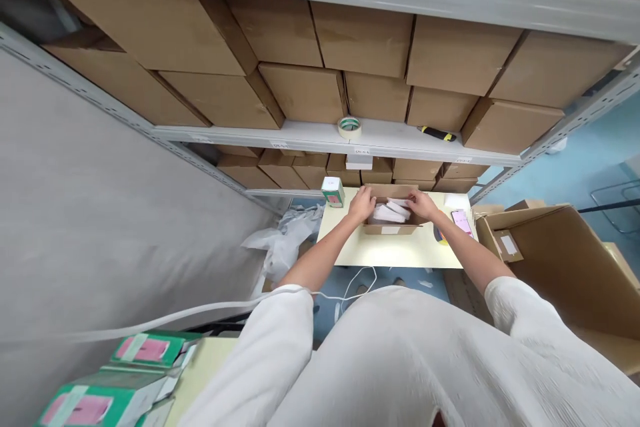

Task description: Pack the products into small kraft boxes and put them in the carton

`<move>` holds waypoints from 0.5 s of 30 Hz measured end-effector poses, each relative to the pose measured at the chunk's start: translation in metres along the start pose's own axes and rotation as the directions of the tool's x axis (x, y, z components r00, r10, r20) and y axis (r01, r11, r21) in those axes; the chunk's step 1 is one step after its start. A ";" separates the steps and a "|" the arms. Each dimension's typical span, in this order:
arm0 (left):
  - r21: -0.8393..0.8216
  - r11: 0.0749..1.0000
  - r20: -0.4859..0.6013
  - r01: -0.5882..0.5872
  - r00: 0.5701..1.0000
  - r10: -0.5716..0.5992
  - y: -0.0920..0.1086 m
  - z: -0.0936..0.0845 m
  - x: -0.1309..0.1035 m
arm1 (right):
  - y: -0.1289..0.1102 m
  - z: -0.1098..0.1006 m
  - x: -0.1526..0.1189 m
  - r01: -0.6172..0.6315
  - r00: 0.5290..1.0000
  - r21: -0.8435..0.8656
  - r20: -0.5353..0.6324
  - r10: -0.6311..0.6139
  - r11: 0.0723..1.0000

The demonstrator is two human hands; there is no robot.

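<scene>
On the pale yellow table, an open cardboard box (371, 229) stands in front of me with its back flap raised. Several white packets (391, 213) lie inside it, some slanting over others. My left hand (362, 204) is closed at the box's left edge, fingers curled on the cardboard. At the opposite edge, my right hand (423, 205) is closed with its fingertips at the rim, close to the packets. A small white and green box (333, 192) stands left of my left hand. Beside my right forearm lies a phone (461, 221) with a lit screen.
Metal shelving (390, 140) full of cardboard boxes rises behind the table, holding a tape roll (349, 127) and a utility knife (437, 133). A large open carton (575, 267) stands right. Plastic bags (290, 240) lie left; a white cable (210, 307) crosses near my left arm.
</scene>
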State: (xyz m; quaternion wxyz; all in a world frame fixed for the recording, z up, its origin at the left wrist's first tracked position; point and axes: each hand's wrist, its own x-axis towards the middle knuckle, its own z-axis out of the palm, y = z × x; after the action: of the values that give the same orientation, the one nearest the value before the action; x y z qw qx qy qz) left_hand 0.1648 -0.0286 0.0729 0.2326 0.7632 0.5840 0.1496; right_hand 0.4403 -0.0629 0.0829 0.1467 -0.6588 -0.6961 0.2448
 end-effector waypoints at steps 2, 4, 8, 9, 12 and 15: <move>-0.008 1.000 -0.017 -0.002 1.000 0.002 0.002 0.000 0.002 | 0.001 -0.002 0.007 0.034 0.999 0.019 0.034 -0.035 0.999; -0.016 1.000 -0.038 -0.004 0.999 0.003 0.002 -0.001 0.003 | 0.002 -0.004 0.014 0.073 0.995 0.044 0.063 -0.075 0.996; -0.010 1.000 -0.084 -0.018 0.996 0.017 -0.003 -0.003 -0.002 | -0.001 -0.001 0.027 0.147 0.985 0.087 0.075 -0.154 0.985; -0.004 1.000 -0.095 -0.017 0.995 0.017 -0.005 -0.004 -0.004 | -0.002 0.002 0.031 0.167 0.982 0.095 0.069 -0.174 0.981; 0.021 1.000 -0.116 -0.009 0.993 0.011 -0.016 -0.011 -0.011 | -0.010 0.011 0.041 0.216 0.972 0.126 0.062 -0.225 0.968; 0.045 0.999 -0.126 0.010 0.992 -0.005 -0.031 -0.021 -0.014 | -0.024 0.020 0.049 0.236 0.964 0.174 0.079 -0.253 0.956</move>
State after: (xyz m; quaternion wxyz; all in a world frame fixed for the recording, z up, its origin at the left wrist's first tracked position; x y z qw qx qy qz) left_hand 0.1246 -0.0319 0.0749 0.1785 0.7551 0.6037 0.1834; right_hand 0.4046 -0.0179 0.0730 0.1939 -0.5402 -0.7563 0.3138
